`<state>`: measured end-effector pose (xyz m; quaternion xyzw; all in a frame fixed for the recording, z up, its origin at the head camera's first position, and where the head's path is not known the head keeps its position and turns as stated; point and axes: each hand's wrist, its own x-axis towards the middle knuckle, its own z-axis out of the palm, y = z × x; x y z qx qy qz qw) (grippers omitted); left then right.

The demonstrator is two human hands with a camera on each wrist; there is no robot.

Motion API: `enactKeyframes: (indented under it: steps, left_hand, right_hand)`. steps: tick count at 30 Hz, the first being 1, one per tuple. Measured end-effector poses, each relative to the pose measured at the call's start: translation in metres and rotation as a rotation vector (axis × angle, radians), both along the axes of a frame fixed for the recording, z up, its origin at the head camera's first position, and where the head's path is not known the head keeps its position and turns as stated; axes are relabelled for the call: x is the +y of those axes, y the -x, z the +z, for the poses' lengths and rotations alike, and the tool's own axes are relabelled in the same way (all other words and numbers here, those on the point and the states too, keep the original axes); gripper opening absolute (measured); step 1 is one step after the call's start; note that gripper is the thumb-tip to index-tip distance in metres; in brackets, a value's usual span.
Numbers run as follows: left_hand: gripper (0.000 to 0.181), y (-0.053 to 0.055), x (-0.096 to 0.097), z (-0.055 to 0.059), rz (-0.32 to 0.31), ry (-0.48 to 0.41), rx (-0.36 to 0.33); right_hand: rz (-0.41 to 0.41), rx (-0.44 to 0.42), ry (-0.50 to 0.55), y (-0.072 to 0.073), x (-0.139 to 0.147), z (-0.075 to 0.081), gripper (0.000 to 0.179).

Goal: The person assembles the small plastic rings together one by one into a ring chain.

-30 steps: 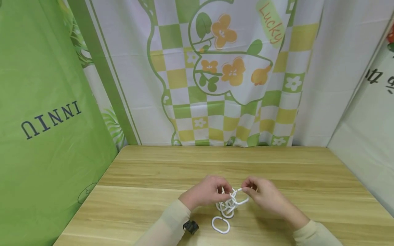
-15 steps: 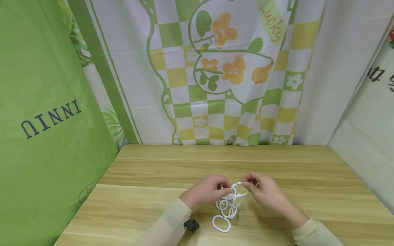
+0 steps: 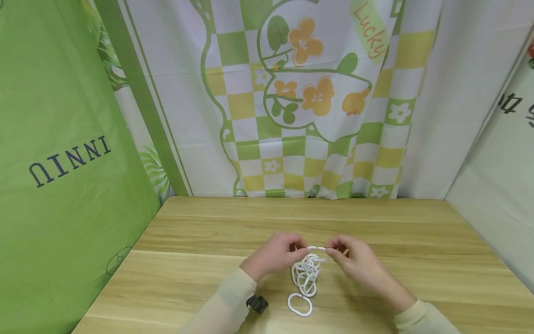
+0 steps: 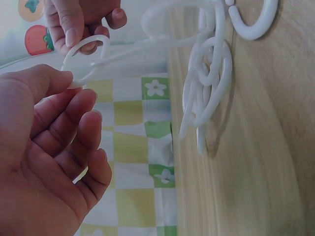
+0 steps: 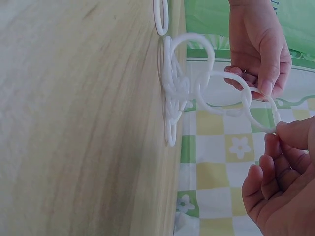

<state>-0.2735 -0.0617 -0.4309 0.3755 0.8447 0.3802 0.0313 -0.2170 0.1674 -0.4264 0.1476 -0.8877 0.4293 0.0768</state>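
Both hands meet above a small heap of white oval plastic rings point(image 3: 307, 278) linked into a chain. My left hand point(image 3: 276, 253) pinches one end of a white plastic ring point(image 5: 276, 113) between thumb and forefinger. Thumb and fingers of my right hand point(image 3: 359, 262) pinch the same ring at its other end. From this raised ring, more linked rings point(image 5: 236, 74) run down to the heap. The left wrist view shows the other fingers of my left hand point(image 4: 54, 142) loosely bent. A separate ring point(image 3: 289, 304) lies flat in front of the heap, with a gap in its outline.
The wood-grain table point(image 3: 200, 227) spans the view. Behind it hangs a checked, flowered curtain point(image 3: 250, 106), with a green cloth point(image 3: 62, 222) at left and a white cloth point(image 3: 492, 199) at right. A small black device point(image 3: 257, 304) sits at the left sleeve.
Both hands have risen slightly and drawn the held ring level, straight between them. Its linked neighbours now hang lower, over the heap. The separate ring stays in front.
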Motion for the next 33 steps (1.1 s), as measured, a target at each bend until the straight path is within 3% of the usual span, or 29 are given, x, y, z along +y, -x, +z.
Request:
enactKeyframes:
  steps: [13,22,33]
  left_hand:
    - [0.013,0.01,-0.013,0.006,0.087,-0.067,0.006]
    - [0.017,0.011,-0.017,0.01,0.095,-0.08,0.013]
    - [0.018,0.014,-0.021,0.014,0.094,-0.101,0.056]
  right_hand:
    - [0.07,-0.033,-0.012,-0.002,-0.007,-0.013,0.005]
    - [0.171,-0.04,-0.029,-0.006,-0.012,-0.018,0.005]
    - [0.339,-0.119,-0.205,-0.019,-0.023,-0.023,0.014]
